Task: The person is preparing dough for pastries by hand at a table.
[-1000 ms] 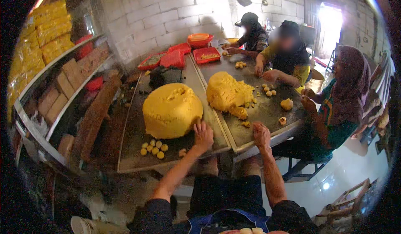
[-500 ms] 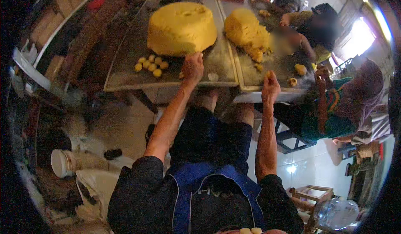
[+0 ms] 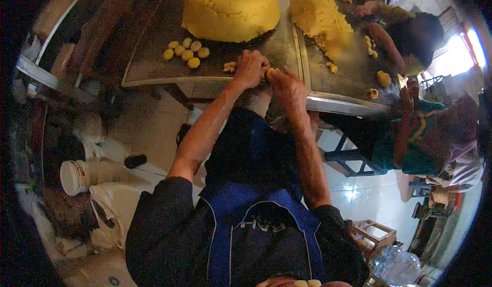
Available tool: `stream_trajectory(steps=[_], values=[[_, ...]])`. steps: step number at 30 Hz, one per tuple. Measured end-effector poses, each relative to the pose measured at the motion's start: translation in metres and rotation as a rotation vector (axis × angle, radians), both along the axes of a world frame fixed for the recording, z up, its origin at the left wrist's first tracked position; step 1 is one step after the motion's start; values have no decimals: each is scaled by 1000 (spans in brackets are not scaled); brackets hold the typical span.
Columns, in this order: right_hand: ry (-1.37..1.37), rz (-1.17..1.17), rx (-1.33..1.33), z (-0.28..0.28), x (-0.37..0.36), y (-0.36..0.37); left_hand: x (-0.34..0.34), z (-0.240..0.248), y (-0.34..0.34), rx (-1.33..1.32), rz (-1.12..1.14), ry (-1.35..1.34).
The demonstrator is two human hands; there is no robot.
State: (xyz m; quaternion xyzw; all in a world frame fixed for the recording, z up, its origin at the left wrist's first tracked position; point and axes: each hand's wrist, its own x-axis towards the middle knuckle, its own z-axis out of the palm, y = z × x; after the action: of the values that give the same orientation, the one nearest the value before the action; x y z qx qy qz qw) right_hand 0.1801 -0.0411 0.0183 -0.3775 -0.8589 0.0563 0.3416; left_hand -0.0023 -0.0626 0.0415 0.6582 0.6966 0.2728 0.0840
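Observation:
A big round mound of yellow dough [image 3: 231, 7] sits on a metal table [image 3: 154, 69]. Several small dough balls [image 3: 185, 52] lie in a cluster to its left front, and a few more bits [image 3: 229, 67] lie near the table's front edge. My left hand [image 3: 249, 67] and my right hand [image 3: 288, 88] meet at that edge, fingers curled around a small piece of yellow dough [image 3: 269, 73] held between them. A second, broken dough mound [image 3: 319, 14] rests on the adjoining table to the right.
Two other people sit at the right, their hands at the dough pieces [image 3: 383, 78] on the right table [image 3: 348, 105]. A white bucket [image 3: 77, 177] and sacks [image 3: 115, 210] lie on the floor at my left. A wooden stool [image 3: 374, 233] stands at lower right.
The camera has tilted further down, so the tables slid toward the top. My two hands, apart before, have come together at the table's front edge around a small dough piece.

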Motion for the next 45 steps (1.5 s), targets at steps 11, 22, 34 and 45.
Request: stream_trajectory(steps=[11, 22, 34, 45], values=[[590, 345, -856, 37, 11, 13, 16, -20, -4, 285, 20, -679], [492, 87, -199, 19, -9, -10, 49, -31, 44, 169, -138, -400], [366, -72, -366, 60, -5, 11, 44, -31, 42, 127, -196, -837], [-5, 116, -198, 95, -7, 11, 47, -2, 30, 197, -28, -838]])
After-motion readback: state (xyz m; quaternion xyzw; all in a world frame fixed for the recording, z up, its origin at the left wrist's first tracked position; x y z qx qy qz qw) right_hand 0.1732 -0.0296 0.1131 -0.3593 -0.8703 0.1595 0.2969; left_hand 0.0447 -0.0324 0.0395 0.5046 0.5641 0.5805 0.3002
